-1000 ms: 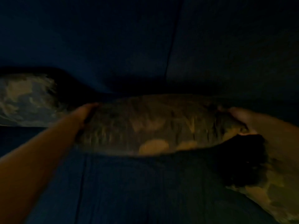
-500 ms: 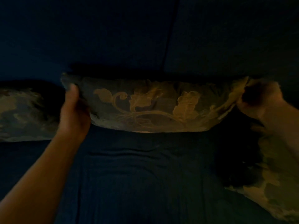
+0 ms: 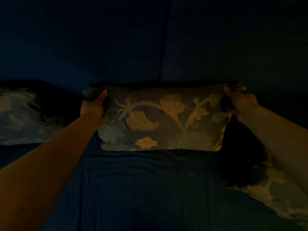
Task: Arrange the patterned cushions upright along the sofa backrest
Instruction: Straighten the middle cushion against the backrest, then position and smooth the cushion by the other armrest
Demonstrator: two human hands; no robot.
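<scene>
On the dark blue sofa seat [image 3: 150, 189] before me, my left hand [image 3: 93, 105] and right hand [image 3: 240, 101] grip the top corners of the leaf-patterned cushion [image 3: 163, 120], standing it upright against the backrest [image 3: 116, 47], between two other patterned cushions at left [image 3: 20, 117] and right [image 3: 275, 194].

**Scene: dim light, dark blue sofa**

Very low light; colours muted. Sofa seat [image 3: 150, 189] fills the lower frame. Backrest [image 3: 100, 39] rises behind the seat, split by one vertical seam [image 3: 164, 39] above the seat's middle.
</scene>
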